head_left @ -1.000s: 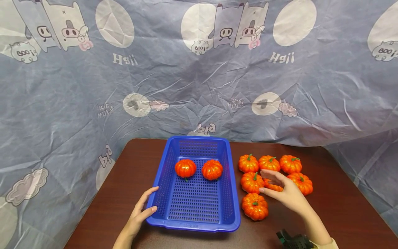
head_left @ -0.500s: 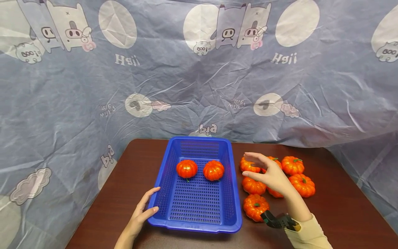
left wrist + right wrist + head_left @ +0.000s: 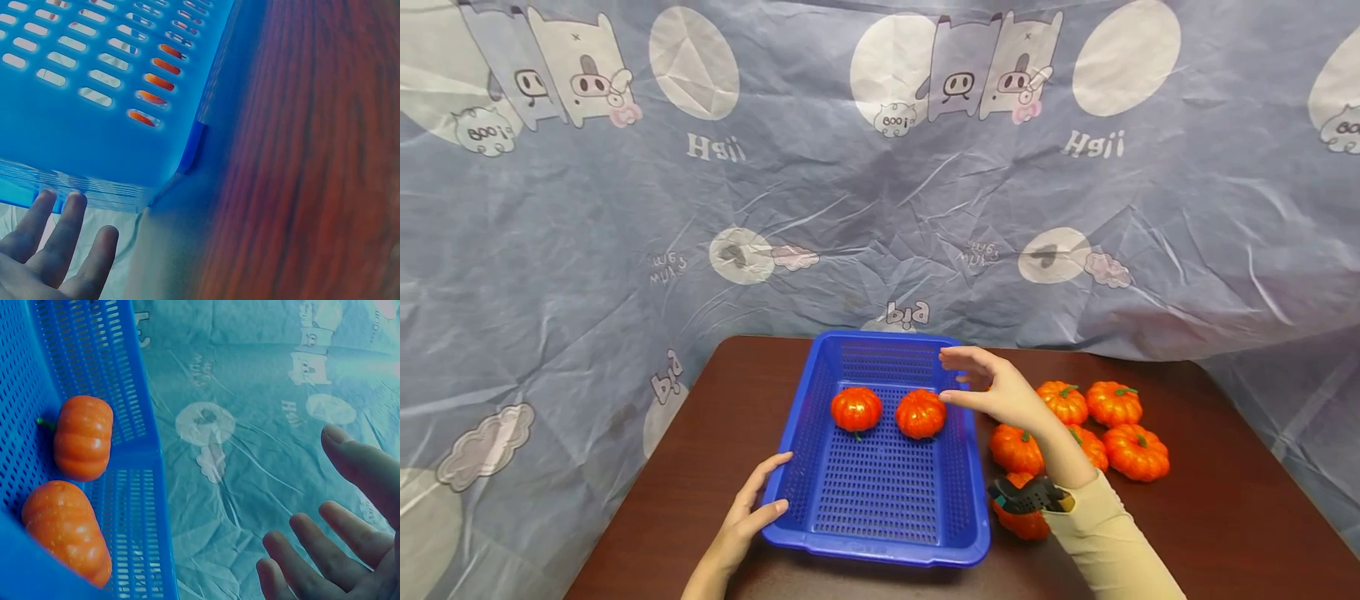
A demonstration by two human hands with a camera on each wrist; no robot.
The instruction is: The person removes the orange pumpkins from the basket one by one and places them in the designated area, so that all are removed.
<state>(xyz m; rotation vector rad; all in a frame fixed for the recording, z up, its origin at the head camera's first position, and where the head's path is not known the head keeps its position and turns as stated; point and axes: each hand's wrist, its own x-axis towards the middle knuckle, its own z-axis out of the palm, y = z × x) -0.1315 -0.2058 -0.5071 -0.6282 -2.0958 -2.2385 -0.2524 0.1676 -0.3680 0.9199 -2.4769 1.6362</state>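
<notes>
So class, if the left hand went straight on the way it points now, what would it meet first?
Probably the left side of the blue perforated plastic basket; the fingertips of the left hand are right at it, though contact is unclear.

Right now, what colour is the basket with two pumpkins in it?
Blue all over; the basket shows best in the head view.

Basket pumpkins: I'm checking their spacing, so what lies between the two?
In the head view, only bare, slotted basket floor shows between the left pumpkin and the right pumpkin.
</notes>
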